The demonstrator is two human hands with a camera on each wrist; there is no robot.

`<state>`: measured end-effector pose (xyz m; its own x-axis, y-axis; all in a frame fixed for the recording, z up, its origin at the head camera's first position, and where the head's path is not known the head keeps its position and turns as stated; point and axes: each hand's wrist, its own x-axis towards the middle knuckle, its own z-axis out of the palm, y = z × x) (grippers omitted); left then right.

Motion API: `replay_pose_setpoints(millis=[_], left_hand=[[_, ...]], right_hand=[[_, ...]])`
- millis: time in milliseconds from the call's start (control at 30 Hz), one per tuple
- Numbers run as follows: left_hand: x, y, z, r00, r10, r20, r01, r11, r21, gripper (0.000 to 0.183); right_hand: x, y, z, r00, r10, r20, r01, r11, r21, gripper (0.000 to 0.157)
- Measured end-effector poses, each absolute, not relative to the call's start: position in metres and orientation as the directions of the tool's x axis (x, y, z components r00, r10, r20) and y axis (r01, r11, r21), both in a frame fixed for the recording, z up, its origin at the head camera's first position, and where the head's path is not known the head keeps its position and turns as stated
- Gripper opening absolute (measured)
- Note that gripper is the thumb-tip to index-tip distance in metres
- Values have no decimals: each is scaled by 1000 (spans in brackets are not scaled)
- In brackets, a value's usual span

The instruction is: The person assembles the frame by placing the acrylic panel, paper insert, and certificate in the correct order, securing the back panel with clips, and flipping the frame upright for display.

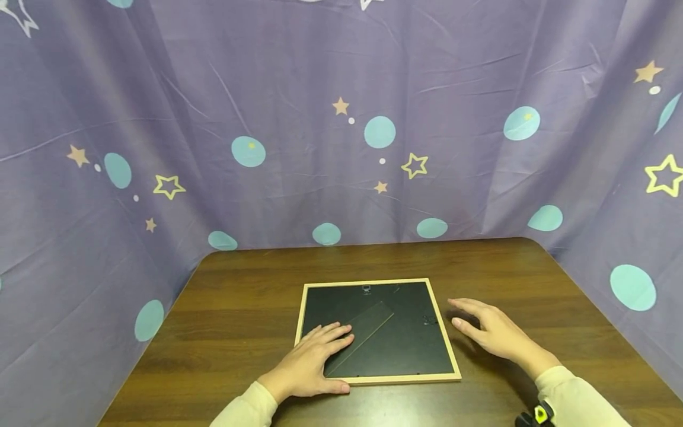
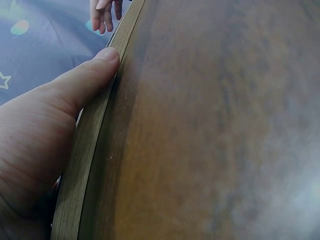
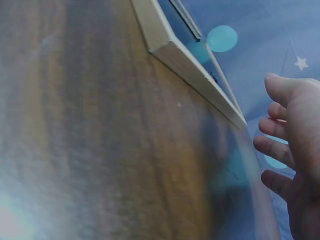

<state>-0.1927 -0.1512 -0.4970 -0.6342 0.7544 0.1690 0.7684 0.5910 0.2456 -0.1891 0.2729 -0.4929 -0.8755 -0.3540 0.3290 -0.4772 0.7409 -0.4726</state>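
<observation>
A picture frame (image 1: 405, 379) with a pale wood rim lies back side up on the table, its black backing (image 1: 405, 350) showing. A stand flap (image 1: 363, 323) lies flat across the backing. Small metal hangers sit near the far rim (image 1: 366, 289) and the right rim. My left hand (image 1: 315, 362) rests on the frame's near left corner, fingers spread over the backing. Its thumb (image 2: 100, 65) touches the near side in the left wrist view. To the right of the frame, my right hand (image 1: 496, 332) hovers apart from it, fingers loosely bent, holding nothing.
Brown wood-grain table (image 1: 240, 302) surface surrounds the frame. A purple curtain (image 1: 299, 196) with stars and teal dots hangs behind and along both sides. A black device with a yellow mark (image 1: 541, 414) is on the right sleeve.
</observation>
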Motion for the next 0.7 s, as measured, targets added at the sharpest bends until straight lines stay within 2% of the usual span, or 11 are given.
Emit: replay_pose_setpoints(millis=[133, 267, 433, 700], left_hand=[[-193, -151, -497, -634, 754, 171, 769, 591, 245, 91], [-192, -152, -497, -638, 750, 173, 766, 596, 240, 90], [-192, -152, -497, -641, 748, 173, 764, 599, 239, 90], [-192, -150, -496, -636, 751, 177, 768, 594, 240, 89]], right_hand=[[-187, 267, -491, -863, -363, 350, -497, 734, -463, 51], [-183, 245, -493, -811, -454, 369, -581, 699, -417, 56], [-180, 221, -498, -741, -562, 367, -671, 637, -380, 65], [-178, 210, -508, -679, -624, 387, -734, 595, -327, 84]])
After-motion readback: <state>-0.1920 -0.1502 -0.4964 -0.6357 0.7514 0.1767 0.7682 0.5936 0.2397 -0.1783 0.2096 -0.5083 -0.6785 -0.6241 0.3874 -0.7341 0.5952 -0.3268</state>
